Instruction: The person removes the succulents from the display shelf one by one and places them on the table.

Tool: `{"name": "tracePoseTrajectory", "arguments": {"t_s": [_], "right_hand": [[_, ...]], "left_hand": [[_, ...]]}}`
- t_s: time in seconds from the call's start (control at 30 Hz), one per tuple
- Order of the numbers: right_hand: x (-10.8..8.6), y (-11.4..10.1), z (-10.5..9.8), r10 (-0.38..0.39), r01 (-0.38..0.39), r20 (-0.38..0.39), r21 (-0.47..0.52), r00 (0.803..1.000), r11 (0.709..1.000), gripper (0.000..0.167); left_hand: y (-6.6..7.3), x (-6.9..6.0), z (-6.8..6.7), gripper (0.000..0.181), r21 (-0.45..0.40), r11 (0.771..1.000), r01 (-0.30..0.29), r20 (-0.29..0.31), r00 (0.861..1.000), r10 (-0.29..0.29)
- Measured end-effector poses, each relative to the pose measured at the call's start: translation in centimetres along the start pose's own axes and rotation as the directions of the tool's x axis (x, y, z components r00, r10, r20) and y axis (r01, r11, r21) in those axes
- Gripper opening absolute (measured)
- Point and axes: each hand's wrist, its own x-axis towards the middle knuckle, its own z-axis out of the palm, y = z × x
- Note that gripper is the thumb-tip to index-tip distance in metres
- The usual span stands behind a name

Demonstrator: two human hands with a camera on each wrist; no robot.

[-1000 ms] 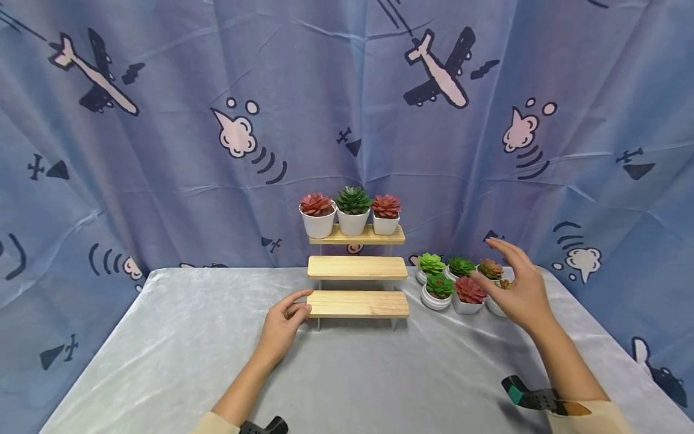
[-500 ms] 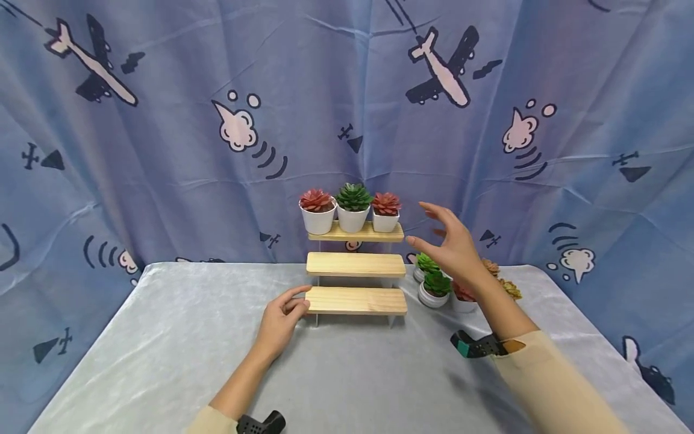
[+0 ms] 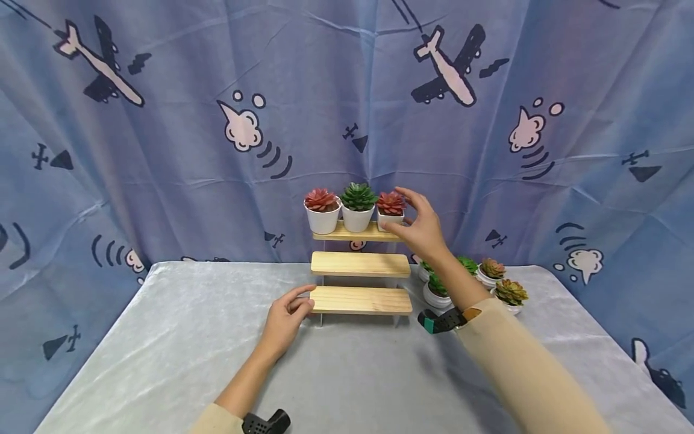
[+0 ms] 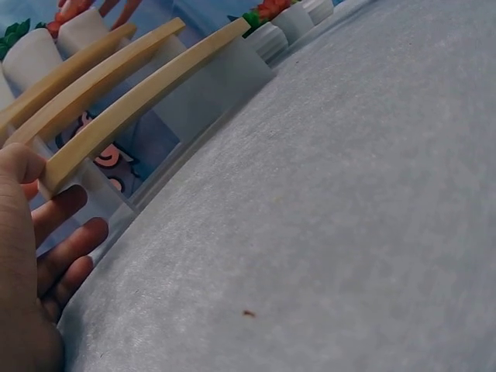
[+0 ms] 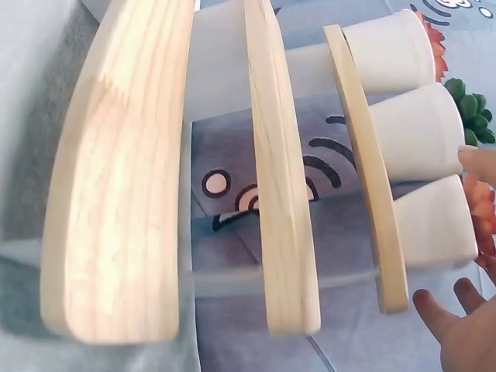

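A three-tier wooden shelf stand (image 3: 360, 299) with clear supports stands mid-table. On its top board (image 3: 355, 234) sit a red succulent in a round white pot (image 3: 323, 222), a green succulent (image 3: 359, 198) and a red succulent in a squarish white pot (image 3: 389, 222) at the right end. My left hand (image 3: 283, 322) grips the left end of the lowest board, thumb and fingers about it in the left wrist view. Reaching up to the right-hand red succulent, my right hand (image 3: 423, 228) has its thumb before the pot and fingers spread beyond; contact is unclear.
Several more potted succulents stand on the table right of the stand, partly behind my right forearm: a green one (image 3: 437, 286), an orange-brown one (image 3: 492, 269) and a yellowish one (image 3: 511, 293). A blue curtain (image 3: 179, 150) hangs behind the white-clothed table (image 3: 179, 349).
My right hand has moved left and up from above the loose succulents to the right-hand red one on the top board. My left hand has stayed at the lowest board.
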Motion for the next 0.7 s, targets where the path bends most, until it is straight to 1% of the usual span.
{"name": "tracePoseTrajectory", "arguments": {"t_s": [0.07,0.13,0.23,0.37,0.53,0.7], "right_hand": [[0.2,0.0,0.4,0.011,-0.011,0.005,0.020,1.000,1.000,0.077],[0.3,0.0,0.7,0.021,-0.021,0.001,0.019,1.000,1.000,0.075],[0.4,-0.1,1.2,0.032,-0.032,-0.030,0.002,0.999,0.999,0.071],[0.7,0.1,2.0,0.015,-0.017,-0.087,-0.024,0.996,1.000,0.066],[1.1,0.2,2.7,0.020,-0.020,-0.132,-0.003,0.991,1.000,0.060],[1.2,0.2,2.8,0.034,-0.031,-0.176,0.024,0.984,0.999,0.055]], "left_hand": [[0.0,-0.1,0.1,0.032,-0.008,1.000,0.000,-0.005,1.000,0.000],[0.0,-0.1,0.1,0.032,-0.008,1.000,-0.005,-0.011,1.000,0.005],[0.0,-0.1,0.1,0.032,-0.007,1.000,-0.008,-0.008,1.000,0.008],[-0.3,0.0,-0.1,0.032,-0.002,1.000,-0.022,-0.011,1.000,0.022],[-0.6,0.1,-0.1,0.032,0.009,0.999,-0.036,-0.013,0.999,0.036],[-0.5,0.1,0.0,0.032,0.016,0.999,-0.035,-0.005,0.999,0.035]]}}
